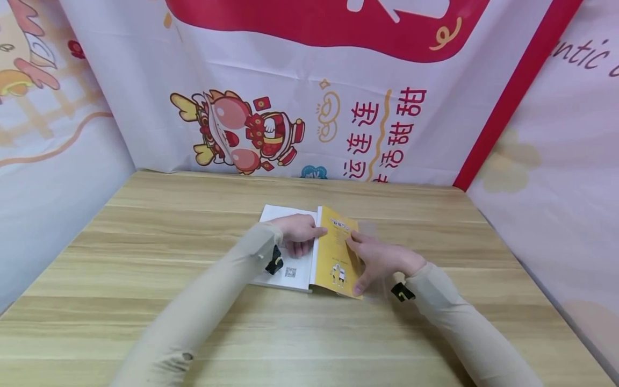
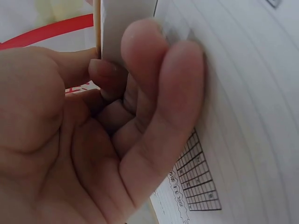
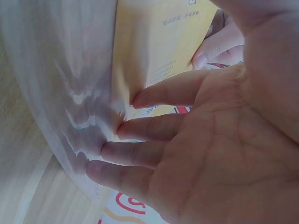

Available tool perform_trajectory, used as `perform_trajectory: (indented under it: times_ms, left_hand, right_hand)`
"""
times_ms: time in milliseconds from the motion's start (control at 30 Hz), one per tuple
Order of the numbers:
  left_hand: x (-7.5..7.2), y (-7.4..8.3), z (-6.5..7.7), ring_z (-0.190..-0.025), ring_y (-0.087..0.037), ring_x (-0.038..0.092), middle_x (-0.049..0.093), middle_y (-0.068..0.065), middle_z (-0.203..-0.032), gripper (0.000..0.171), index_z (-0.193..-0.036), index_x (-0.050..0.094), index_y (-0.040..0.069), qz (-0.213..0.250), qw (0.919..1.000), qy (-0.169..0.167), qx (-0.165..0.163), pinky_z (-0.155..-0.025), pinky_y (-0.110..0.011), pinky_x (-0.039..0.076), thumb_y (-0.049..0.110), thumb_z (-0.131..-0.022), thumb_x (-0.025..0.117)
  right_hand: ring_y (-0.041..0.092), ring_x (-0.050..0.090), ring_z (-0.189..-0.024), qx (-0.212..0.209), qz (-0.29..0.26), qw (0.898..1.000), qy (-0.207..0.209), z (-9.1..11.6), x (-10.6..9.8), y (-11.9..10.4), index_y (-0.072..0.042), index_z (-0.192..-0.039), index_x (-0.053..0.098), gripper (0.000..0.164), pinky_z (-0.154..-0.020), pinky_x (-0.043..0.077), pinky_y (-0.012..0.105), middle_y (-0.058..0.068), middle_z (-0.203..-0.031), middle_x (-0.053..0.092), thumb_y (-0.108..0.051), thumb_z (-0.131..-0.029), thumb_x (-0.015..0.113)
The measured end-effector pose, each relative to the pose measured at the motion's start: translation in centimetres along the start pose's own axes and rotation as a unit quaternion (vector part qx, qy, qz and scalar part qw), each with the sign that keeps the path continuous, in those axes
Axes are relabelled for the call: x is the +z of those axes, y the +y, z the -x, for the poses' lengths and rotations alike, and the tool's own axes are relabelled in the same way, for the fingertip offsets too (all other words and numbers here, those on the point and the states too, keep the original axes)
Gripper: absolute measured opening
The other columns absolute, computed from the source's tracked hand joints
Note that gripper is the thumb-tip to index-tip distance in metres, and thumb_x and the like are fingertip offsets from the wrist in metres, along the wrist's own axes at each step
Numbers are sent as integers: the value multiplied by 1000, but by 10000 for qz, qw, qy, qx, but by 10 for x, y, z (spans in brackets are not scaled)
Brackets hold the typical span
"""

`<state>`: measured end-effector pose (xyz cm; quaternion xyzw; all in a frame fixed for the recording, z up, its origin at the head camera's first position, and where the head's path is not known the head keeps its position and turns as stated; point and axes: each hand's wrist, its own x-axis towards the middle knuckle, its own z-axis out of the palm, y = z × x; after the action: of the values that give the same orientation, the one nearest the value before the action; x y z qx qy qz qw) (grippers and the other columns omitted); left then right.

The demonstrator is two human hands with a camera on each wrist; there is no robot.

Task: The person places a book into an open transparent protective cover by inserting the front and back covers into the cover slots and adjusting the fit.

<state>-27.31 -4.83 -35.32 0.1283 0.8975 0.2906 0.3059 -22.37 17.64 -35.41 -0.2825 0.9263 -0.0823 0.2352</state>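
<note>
A book lies open on the wooden table. Its white page [image 1: 290, 272] with a QR code is at left, and a yellow cover [image 1: 333, 252] with small printed figures is at right. My left hand [image 1: 297, 230] lies over the white page with fingers curled, its thumb and forefinger pinching the book at the inner edge of the yellow part. In the left wrist view, the other fingertips touch a lined page [image 2: 243, 93]. My right hand [image 1: 382, 258] spreads over the yellow cover's outer edge. Its straight fingers press on a clear plastic sheet [image 3: 56, 93] beside the cover.
The wooden table [image 1: 159, 322] reaches to a hanging white and red cloth [image 1: 300, 64] at the back, printed with a cartoon figure and red characters. Printed cloths also hang at the left [image 1: 53, 161] and right [image 1: 556, 177] sides.
</note>
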Motion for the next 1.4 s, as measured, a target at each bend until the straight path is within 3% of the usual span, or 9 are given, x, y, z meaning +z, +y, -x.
perform_trajectory:
  times_ms: [333, 767, 1067, 1400]
  left_hand:
    - [1, 0, 0, -49, -15, 55, 62, -7, -67, 46, -88, 64, 7, 57, 9999, 101, 62, -53, -30, 53, 44, -102, 41]
    - [6, 7, 0, -49, -15, 55, 62, -7, -67, 39, -90, 63, 7, 187, 9984, 406, -350, -54, -28, 53, 41, -100, 46]
    - [9, 11, 0, -49, -14, 53, 58, -5, -64, 36, -92, 62, 9, 140, 9972, 606, -421, -50, -26, 50, 41, -100, 47]
    - [11, 11, -1, -47, -13, 50, 55, -3, -61, 34, -92, 61, 9, 57, 9964, 702, -465, -46, -24, 48, 39, -100, 48]
  right_hand:
    - [34, 8, -141, -60, 75, 9999, 39, 0, 0, 1, 3, -150, 12, 125, -111, 15, 41, 20, -155, 1, -54, -62, 81]
    - [34, 7, -142, 9, 60, 10000, -11, -2, 0, -1, 2, -150, 12, 125, -111, 15, 43, 20, -155, 1, -53, -62, 81]
    - [31, 6, -142, 206, 19, 9998, -46, -5, 0, -1, 0, -151, 12, 126, -111, 16, 41, 17, -156, -1, -55, -60, 81]
    - [33, 7, -141, 100, 46, 9999, 6, -5, 1, 0, 3, -150, 12, 127, -111, 17, 41, 20, -155, 0, -54, -60, 82]
